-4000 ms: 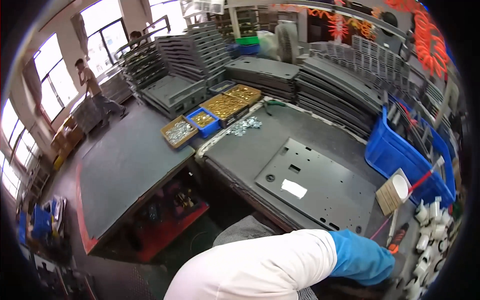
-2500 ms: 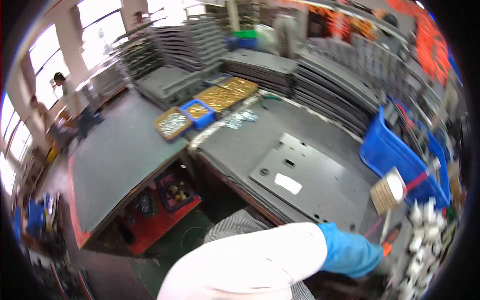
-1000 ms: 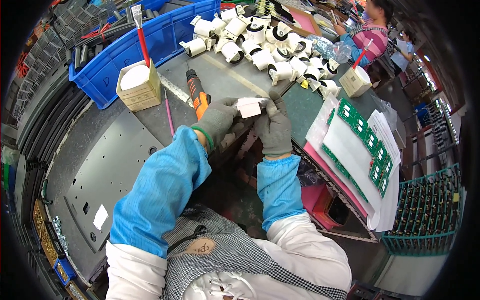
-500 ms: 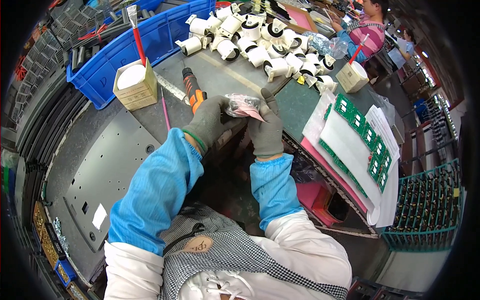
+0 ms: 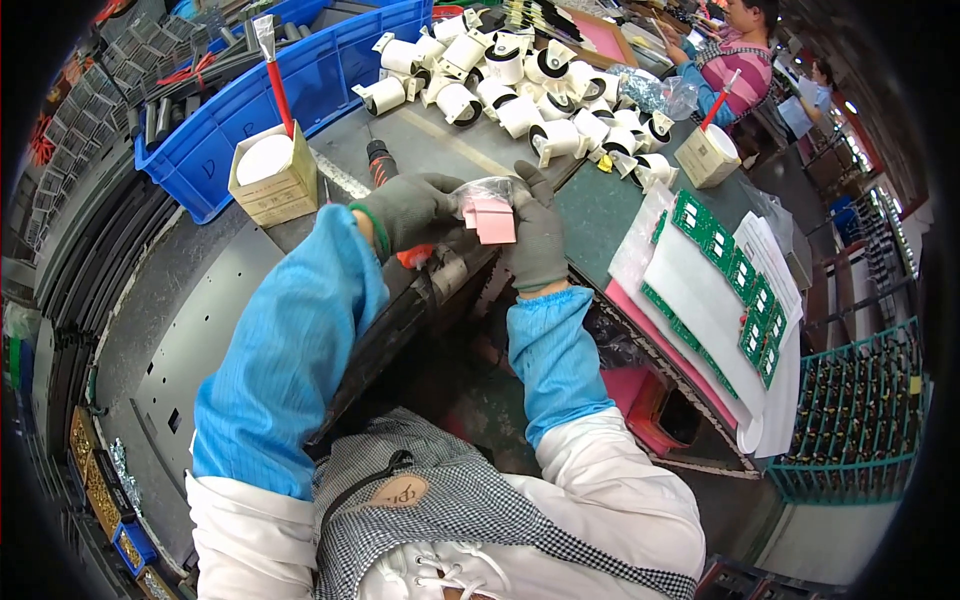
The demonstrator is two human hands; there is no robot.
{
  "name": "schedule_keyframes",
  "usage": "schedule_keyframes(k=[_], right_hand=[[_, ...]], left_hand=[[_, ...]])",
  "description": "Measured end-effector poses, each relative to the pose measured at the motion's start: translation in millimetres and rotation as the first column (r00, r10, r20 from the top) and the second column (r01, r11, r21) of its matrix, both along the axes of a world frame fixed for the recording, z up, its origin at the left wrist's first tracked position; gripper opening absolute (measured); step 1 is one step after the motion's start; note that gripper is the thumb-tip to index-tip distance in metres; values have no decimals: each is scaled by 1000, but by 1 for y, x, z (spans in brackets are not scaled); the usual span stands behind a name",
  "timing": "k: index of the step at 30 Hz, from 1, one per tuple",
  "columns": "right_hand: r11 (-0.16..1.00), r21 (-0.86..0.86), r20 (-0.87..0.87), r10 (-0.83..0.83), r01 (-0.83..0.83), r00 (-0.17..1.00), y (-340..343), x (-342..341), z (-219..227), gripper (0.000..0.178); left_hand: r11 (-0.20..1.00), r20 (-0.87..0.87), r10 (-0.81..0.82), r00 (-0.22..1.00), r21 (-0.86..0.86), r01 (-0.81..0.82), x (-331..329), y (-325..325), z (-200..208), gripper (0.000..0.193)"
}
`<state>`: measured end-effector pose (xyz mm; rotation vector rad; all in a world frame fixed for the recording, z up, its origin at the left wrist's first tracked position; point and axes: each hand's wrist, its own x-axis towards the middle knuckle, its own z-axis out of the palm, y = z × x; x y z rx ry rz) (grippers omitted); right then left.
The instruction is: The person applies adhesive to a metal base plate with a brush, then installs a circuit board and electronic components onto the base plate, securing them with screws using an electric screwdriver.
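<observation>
Here, left hand [image 5: 408,212] and right hand [image 5: 538,242] close together around pink packet [image 5: 492,222].

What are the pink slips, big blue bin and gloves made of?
Pink slips: perhaps paper or foam; flat, matte, straight-edged.
Big blue bin: probably plastic; smooth, slightly shiny, with a moulded-looking rim.
Gloves: likely fabric; dull grey, softly creased.

The left hand [image 5: 408,212] and right hand [image 5: 537,240], gloved in grey, hold a clear packet [image 5: 482,189] with pink pieces [image 5: 494,226] between them. A drill [image 5: 379,163] lies partly hidden behind the left hand. White rollers [image 5: 520,114] crowd the tabletop [image 5: 420,150] near a blue bin [image 5: 340,85].
</observation>
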<state>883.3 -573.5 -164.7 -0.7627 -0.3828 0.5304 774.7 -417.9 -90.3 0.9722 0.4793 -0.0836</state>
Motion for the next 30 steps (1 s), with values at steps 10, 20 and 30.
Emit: schedule_keyframes(k=[10, 20, 30], right_hand=[[910, -405, 321, 48, 91, 946, -3, 4, -13, 38], [796, -493, 677, 97, 352, 729, -6, -1, -6, 42], [768, -40, 967, 191, 639, -169, -46, -42, -6, 62]], left_hand=[[-402, -515, 58, 855, 772, 492, 10, -13, -4, 31], [-366, -674, 23, 738, 682, 634, -1, -12, 6, 29], [-324, -278, -116, 953, 918, 229, -42, -4, 2, 52]])
